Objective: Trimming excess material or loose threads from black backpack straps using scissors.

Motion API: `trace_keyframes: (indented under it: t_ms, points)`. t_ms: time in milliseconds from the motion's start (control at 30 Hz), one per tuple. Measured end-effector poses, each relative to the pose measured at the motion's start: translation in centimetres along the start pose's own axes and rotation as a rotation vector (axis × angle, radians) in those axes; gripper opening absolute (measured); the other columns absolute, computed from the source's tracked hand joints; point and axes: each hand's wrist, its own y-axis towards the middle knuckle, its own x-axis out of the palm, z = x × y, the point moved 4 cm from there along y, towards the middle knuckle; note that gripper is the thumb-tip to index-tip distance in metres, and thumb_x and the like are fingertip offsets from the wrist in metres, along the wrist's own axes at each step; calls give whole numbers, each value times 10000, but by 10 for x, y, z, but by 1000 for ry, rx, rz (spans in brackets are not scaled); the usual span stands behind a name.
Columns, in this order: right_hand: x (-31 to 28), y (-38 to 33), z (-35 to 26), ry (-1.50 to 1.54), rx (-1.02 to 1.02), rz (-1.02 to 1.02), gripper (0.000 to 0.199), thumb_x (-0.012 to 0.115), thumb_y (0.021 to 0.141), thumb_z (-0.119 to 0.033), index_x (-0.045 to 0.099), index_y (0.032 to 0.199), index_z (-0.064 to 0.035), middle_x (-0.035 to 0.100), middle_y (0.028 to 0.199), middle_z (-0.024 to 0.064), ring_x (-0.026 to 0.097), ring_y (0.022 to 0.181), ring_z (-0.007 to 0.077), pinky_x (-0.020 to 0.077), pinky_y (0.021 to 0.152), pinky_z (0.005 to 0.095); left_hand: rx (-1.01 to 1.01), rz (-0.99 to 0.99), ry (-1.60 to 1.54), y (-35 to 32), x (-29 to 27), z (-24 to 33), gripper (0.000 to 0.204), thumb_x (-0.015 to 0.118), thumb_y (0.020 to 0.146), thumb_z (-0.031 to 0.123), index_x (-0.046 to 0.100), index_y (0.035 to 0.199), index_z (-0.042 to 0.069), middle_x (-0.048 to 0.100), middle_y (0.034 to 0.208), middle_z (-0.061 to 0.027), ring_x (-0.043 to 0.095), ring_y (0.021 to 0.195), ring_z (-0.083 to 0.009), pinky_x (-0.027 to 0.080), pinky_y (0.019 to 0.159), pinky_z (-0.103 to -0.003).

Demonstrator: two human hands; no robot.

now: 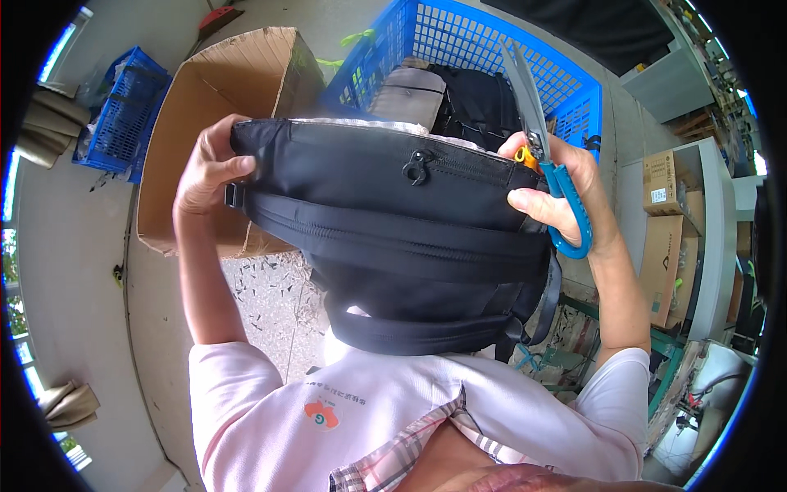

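Observation:
A black zippered bag (393, 221) is held up in front of my chest, its long top edge spanning between both hands. My left hand (215, 164) grips the bag's upper left corner, thumb in front and fingers behind. At the upper right corner, my right hand (566, 184) pinches the bag's edge. That hand also carries scissors (529, 102) with blue handles, whose loop hangs by the palm and whose blades point up. A zipper with a black ring pull runs along the bag's upper front. Pale lining or fabric shows behind the top edge.
Beyond the bag stands a blue plastic crate (566, 78) with black and grey bags inside. An open cardboard box (221, 90) is at the left, with a smaller blue crate (123, 119) past it. Shelving (713, 246) with cartons lines the right. Dark scraps litter the floor (270, 303).

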Motion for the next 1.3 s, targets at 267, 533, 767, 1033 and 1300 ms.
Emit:
trace_keyframes:
  t_ms: [267, 533, 767, 1033, 1300]
  points:
    - [-22, -5, 4, -55, -73, -125, 560, 756, 646, -321, 513, 1049, -18, 495, 776, 23, 478, 680, 74, 428, 587, 210, 279, 181, -398, 6, 10, -30, 402, 703, 650, 83, 533, 1005, 2, 611, 938, -113, 603, 835, -214, 475, 815, -356]
    - [-50, -13, -5, -647, -238, -274, 683, 740, 498, -548, 520, 903, -44, 485, 757, 50, 487, 702, 198, 422, 648, 319, 321, 165, -606, 11, 14, -42, 375, 708, 647, 32, 554, 989, 24, 626, 910, -97, 615, 804, -196, 497, 773, -325]
    - [-48, -7, -2, -817, -361, -291, 558, 722, 564, -497, 506, 818, -50, 513, 676, 42, 530, 624, 197, 434, 589, 310, 351, 148, -621, 14, 16, -44, 433, 721, 637, 58, 539, 1030, 41, 614, 913, -79, 600, 827, -194, 479, 798, -317]
    - [-39, -12, -2, -774, -456, -235, 448, 715, 632, -403, 493, 783, -44, 511, 608, 48, 514, 514, 201, 423, 497, 291, 309, 152, -627, 17, 18, -59, 379, 713, 659, 47, 558, 1006, 52, 621, 905, -59, 599, 818, -176, 483, 770, -303]
    - [-39, -14, -7, -787, -422, -269, 432, 719, 634, -367, 501, 805, -36, 501, 588, 57, 503, 494, 209, 405, 484, 297, 327, 141, -641, 19, 19, -62, 357, 703, 670, 40, 559, 997, 52, 623, 902, -63, 603, 802, -174, 491, 750, -302]
